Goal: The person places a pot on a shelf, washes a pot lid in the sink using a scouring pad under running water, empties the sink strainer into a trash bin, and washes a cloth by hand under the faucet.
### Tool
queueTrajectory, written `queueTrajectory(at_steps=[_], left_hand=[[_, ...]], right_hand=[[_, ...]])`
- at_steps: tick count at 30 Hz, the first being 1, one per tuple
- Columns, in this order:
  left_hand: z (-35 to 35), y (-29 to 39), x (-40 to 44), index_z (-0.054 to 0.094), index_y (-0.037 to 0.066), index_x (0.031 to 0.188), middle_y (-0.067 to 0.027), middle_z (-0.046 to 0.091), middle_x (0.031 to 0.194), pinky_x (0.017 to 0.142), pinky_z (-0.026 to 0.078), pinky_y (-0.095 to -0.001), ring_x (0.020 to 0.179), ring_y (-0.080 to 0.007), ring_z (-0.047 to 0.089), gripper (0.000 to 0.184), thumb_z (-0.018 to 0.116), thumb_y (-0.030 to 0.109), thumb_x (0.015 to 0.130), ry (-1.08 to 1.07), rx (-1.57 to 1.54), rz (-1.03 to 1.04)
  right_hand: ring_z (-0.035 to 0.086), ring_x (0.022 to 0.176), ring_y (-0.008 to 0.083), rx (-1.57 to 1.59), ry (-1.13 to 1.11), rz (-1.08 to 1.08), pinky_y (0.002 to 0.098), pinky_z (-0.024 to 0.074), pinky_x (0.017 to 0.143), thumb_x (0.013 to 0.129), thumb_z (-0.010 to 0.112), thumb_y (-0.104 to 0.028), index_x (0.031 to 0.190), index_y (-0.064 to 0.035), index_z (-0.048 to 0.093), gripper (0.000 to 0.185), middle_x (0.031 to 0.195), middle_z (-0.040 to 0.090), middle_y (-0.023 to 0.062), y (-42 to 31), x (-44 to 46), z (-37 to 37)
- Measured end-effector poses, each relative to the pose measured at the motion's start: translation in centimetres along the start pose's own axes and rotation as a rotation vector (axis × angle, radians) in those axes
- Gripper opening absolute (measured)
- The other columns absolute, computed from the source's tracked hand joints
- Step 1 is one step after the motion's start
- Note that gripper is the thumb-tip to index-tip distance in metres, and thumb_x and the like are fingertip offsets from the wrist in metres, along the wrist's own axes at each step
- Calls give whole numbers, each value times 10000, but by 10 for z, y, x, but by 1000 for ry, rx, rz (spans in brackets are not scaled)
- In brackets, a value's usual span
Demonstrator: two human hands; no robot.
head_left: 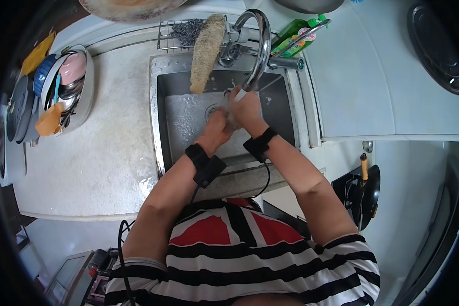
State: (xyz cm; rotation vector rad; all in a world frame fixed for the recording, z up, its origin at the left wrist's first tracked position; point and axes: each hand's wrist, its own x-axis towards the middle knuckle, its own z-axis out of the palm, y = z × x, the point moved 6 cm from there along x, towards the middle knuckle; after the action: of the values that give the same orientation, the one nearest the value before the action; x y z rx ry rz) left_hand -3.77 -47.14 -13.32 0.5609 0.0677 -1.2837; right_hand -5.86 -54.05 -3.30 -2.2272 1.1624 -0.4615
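My left hand [217,128] and my right hand [245,108] are close together inside the metal sink [181,115], under the spout of the curved faucet [264,43]. Water runs down over them. The fingers of both hands are curled round something small and pale between them, too blurred to make out. Drops and wet streaks cover the sink floor, and the drain [211,109] shows beside my left hand. A long dried loofah [208,51] hangs over the sink's back edge, left of the faucet.
A wire rack [164,38] holds a dark scouring pad [187,31] behind the sink. Green bottles [296,35] stand right of the faucet. Far left is a white basin [89,86] of dishes. A pan [373,191] lies at the right, a black lid [436,48] at the back right.
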Motion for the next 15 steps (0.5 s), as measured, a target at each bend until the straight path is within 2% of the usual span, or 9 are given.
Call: queueTrajectory(at_steps=[1,2,3,4,5,7,9,13,15], left_hand=[[-4,1,-1,573,84,1084,-58,630,997,848,467,-353,962,-204,591,241,421,233,969,-4,2,-3],[0,24,-7,570,72,1084,-56,626,997,837,470,-342,962,-201,591,255,395,225,976,-96,725,392],[2,30,-11,568,67,1084,-56,624,996,832,472,-336,962,-199,591,263,382,220,979,-159,1101,568],[2,34,-16,566,61,1084,-55,622,996,826,474,-330,962,-197,591,271,369,216,983,-167,1447,794],[-19,27,-6,535,57,1126,-70,598,1047,865,453,-328,996,-202,571,259,372,191,977,-229,1006,469],[-36,2,7,504,52,1168,-86,575,1098,903,433,-325,1030,-207,552,262,375,165,971,-279,559,149],[-31,-10,6,502,60,1171,-78,559,1126,905,427,-315,1029,-200,546,302,383,264,983,-110,632,174],[35,28,-34,488,67,1209,-92,545,1200,918,420,-334,1045,-220,543,419,401,400,971,-86,864,278],[34,28,-33,463,52,1249,-118,586,1111,878,468,-387,1037,-259,564,444,489,361,931,9,499,13]], right_hand=[[577,729,424,-51,2,58,492,462,646,865,505,-218,784,-10,565,230,697,595,218,5,-3,4],[585,731,419,-104,2,108,489,468,641,861,506,-215,793,-2,574,234,708,604,222,5,-6,7],[585,731,419,-106,0,99,489,468,641,861,506,-215,793,-2,574,234,708,604,222,2,-18,9],[600,733,418,-93,3,-218,488,478,632,862,505,-217,803,6,585,244,727,615,231,-19,-41,11],[614,735,417,-75,8,-530,486,488,622,862,503,-219,814,13,597,254,745,626,240,-38,-60,12],[619,746,411,-197,-47,-415,479,494,634,851,532,-228,817,8,598,247,742,625,237,-26,-39,12],[617,785,409,-150,-86,5,453,496,673,811,628,-291,828,-9,599,285,731,622,237,22,2,10],[629,750,385,-84,3,4,462,492,676,779,667,-211,864,-23,585,222,829,644,211,23,24,-8],[635,776,371,255,197,51,451,486,687,777,686,-264,912,-44,581,279,816,648,183,11,18,-24]])
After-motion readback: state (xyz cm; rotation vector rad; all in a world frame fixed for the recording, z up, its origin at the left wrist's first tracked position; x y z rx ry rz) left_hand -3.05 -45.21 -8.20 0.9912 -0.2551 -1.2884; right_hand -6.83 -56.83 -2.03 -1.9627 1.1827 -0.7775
